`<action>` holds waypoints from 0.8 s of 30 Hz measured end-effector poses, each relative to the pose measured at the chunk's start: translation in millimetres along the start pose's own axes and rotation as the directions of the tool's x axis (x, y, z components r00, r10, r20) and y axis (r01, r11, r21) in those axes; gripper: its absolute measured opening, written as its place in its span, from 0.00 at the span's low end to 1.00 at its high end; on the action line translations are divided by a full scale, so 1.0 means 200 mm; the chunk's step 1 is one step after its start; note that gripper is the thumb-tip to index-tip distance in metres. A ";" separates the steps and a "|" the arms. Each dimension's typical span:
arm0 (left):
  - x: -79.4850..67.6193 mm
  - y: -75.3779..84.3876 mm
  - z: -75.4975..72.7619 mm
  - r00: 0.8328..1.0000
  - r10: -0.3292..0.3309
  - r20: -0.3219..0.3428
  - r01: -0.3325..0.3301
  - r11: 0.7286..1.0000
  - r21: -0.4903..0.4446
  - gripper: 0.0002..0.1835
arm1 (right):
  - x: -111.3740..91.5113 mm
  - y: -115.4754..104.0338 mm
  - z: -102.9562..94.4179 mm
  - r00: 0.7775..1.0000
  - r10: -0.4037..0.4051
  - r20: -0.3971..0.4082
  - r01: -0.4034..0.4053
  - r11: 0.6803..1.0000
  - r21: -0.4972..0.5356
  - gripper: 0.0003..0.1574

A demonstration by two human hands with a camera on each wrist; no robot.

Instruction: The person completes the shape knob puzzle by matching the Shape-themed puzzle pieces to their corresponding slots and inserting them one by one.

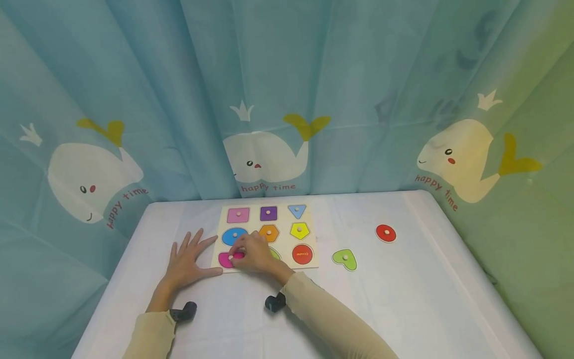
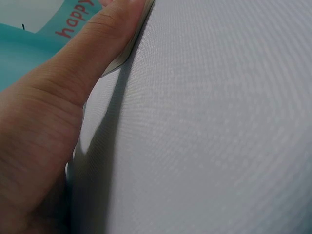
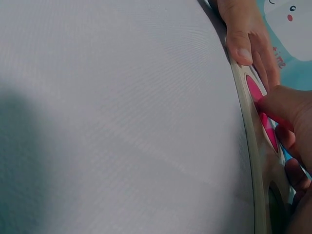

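A pale shape puzzle board lies on the table. My right hand pinches the small knob of a magenta piece in the board's near left corner; the fingers partly cover it. In the right wrist view the magenta piece shows beneath the thumb. My left hand is spread flat, its thumb and a fingertip touching the board's left edge. A green spot on the board is mostly hidden by my right hand. Beside it shows a red printed circle without a knob.
Right of the board lie a green heart piece and a red round piece, both knobbed. Several knobbed pieces sit in the board, among them a blue oval and a yellow pentagon. A whale-print curtain hangs behind the table.
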State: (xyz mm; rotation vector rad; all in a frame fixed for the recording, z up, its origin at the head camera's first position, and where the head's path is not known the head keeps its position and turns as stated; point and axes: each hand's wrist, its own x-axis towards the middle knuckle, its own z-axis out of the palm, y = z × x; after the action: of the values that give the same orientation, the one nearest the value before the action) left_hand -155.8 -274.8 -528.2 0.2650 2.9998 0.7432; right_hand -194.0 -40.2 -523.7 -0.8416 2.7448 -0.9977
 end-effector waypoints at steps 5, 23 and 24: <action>0.00 0.01 0.00 1.000 0.004 0.000 -0.004 1.000 0.010 0.53 | 0.00 0.01 -0.01 0.999 -0.035 -0.014 0.035 0.999 -0.021 0.04; 0.01 -0.01 0.01 1.000 0.003 -0.001 -0.003 1.000 0.007 0.53 | -0.01 0.01 0.00 0.999 -0.033 0.013 0.033 0.999 -0.029 0.09; 0.00 -0.01 0.01 1.000 0.002 0.001 -0.002 1.000 0.002 0.53 | -0.01 0.01 0.00 0.999 -0.039 0.024 0.040 0.999 -0.023 0.10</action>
State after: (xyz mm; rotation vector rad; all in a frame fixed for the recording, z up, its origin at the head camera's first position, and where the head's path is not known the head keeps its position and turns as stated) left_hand -156.4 -275.5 -529.9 0.2692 2.9996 0.7403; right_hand -194.3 -37.9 -525.4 -0.9089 2.7360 -0.9572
